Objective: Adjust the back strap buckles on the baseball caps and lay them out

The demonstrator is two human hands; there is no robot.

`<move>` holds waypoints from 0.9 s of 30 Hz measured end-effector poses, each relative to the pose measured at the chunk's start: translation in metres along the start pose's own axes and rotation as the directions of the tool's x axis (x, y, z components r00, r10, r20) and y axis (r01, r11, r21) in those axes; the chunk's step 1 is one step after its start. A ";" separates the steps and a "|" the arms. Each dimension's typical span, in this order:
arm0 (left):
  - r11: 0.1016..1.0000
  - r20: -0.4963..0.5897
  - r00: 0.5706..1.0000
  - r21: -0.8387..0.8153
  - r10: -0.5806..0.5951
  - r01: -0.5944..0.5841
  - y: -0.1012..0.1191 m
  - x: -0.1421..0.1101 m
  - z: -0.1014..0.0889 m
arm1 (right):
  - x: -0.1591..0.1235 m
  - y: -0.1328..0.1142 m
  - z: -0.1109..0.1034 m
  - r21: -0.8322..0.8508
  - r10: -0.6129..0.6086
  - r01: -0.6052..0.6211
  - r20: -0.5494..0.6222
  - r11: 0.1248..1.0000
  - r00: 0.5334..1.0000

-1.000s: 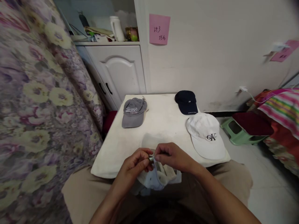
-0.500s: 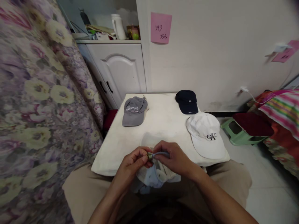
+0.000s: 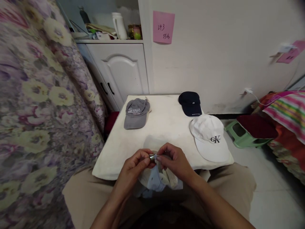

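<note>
A light blue and cream cap [image 3: 156, 180] hangs at the table's near edge, between my knees. My left hand [image 3: 138, 161] is closed, its thumb and fingers pinching a shiny metal buckle [image 3: 152, 157] on the cap's strap. Right beside it, my right hand [image 3: 175, 160] is closed on the strap close to the buckle. The strap is mostly covered by the fingers. Farther off on the table lie a grey cap [image 3: 136, 114] at the left, a navy cap [image 3: 190, 103] at the back right and a white cap [image 3: 211, 138] at the right.
A cream-covered table [image 3: 114, 152] stands over my knees against the wall. At the left hangs a flowered curtain [image 3: 43, 111], with a white cabinet [image 3: 124, 70] behind. On the right are a green stool [image 3: 240, 135] and a striped cloth [image 3: 288, 109].
My right hand's fingers have shifted along the strap, closer to the buckle. The strap length that stuck out between its fingers is now mostly hidden. The buckle has turned slightly.
</note>
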State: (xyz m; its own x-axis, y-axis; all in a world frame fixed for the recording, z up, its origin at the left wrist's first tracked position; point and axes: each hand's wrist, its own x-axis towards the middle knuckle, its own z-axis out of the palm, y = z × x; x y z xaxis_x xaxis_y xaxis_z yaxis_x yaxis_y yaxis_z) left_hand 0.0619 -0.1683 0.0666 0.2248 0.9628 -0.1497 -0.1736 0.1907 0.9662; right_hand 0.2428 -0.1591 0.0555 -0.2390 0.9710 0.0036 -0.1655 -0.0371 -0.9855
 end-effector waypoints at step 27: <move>0.999 0.009 1.000 0.034 0.007 -0.008 0.002 -0.004 0.000 | 0.006 0.001 -0.005 0.020 0.011 -0.012 0.080 1.000 0.997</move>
State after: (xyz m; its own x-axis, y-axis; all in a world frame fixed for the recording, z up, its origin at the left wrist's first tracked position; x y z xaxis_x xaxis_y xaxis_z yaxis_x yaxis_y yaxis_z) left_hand 0.0606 -0.1713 0.0688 0.2321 0.9625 -0.1405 -0.1424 0.1766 0.9739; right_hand 0.2457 -0.1523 0.0540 -0.3161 0.9487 0.0066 -0.1812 -0.0535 -0.9820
